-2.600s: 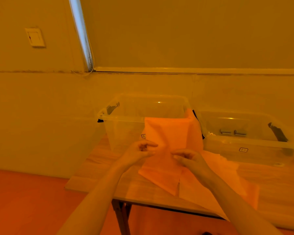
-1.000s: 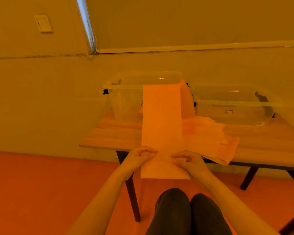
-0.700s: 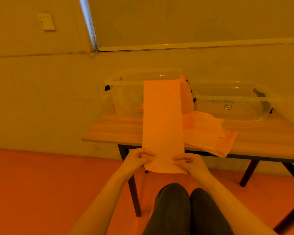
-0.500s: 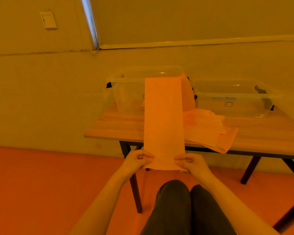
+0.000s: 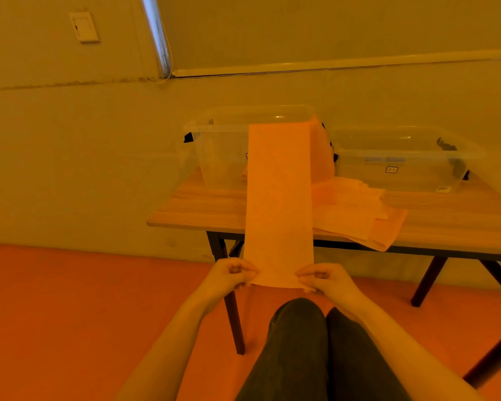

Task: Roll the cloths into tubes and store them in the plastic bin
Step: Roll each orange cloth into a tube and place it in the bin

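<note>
Cloth (image 5: 278, 198), folded into a long narrow orange strip, stretches up the middle of the frame. Its near end is pinched at one corner by the left hand (image 5: 229, 277) and at the other by the right hand (image 5: 327, 280), fingers curled onto it. Its far end hangs at the rim of the clear plastic bin (image 5: 223, 151) on the wooden table (image 5: 197, 212). More cloths (image 5: 356, 215) lie right of centre, before a second bin (image 5: 402, 166).

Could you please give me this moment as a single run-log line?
phase: pre-roll | left hand: pinching near corner of folded cloth strip | right hand: pinching other corner | spare cloths: on table | plastic bin: open
</note>
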